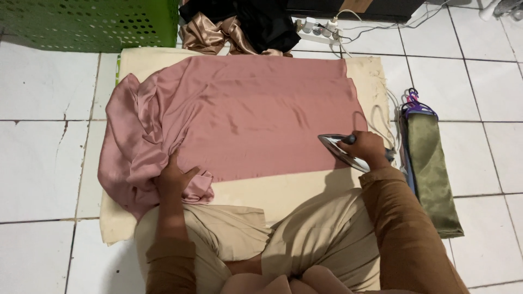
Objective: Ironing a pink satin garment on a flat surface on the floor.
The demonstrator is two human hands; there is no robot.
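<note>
A pink satin cloth (256,114) lies spread over a cream ironing mat (289,188) on the floor, flat in the middle and bunched in folds at the left. My left hand (175,177) presses on the bunched part near the cloth's front edge. My right hand (366,148) grips the handle of a clothes iron (340,152), which rests tilted at the cloth's front right corner. My knees in beige trousers are at the mat's near edge.
A green perforated basket (92,22) stands at the back left. Bronze and black fabrics (239,27) are piled behind the mat, next to a white power strip (318,30) with cables. Folded olive cloth on hangers (433,169) lies to the right on white tiles.
</note>
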